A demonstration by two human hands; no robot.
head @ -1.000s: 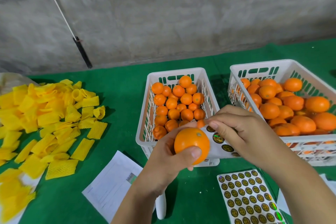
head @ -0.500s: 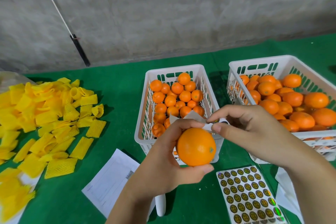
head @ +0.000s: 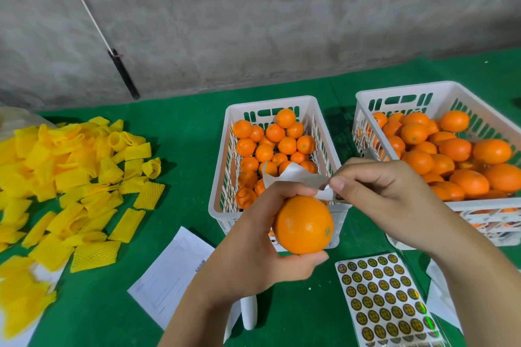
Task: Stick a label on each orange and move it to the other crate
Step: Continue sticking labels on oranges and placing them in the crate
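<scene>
While our left hand [head: 253,245] wraps its fingers and thumb round one orange [head: 303,224], holding it just above the near edge of the middle crate [head: 218,205], it also traps a strip of white backing paper [head: 293,175] against the top of the fruit. Our right hand [head: 389,200], at three o'clock from the orange, pinches the free end of that strip between thumb and forefinger; the other fingers curl loosely. We cannot tell whether a label already sits on a fingertip, since the pinch hides it.

Outward from the grip, the middle crate at twelve o'clock holds smaller oranges in a heap, and the right crate [head: 366,127] at two o'clock is piled higher with larger ones. A full sheet of round labels [head: 383,298] lies on the green cloth [head: 183,121] at five o'clock, and a heap of yellow foam sleeves [head: 70,177] sits far off at nine o'clock.

We judge the risks to be small but real. The strip is bent and crumpled, so a label could fold on itself or cling to a finger as it peels. With the left hand doing two jobs, a sharp tug might also roll the orange out of the grip and into the crate unlabelled.

The orange itself looks smooth, glossy and evenly coloured, with a small dark stem scar on its right side and no label visible.
</scene>
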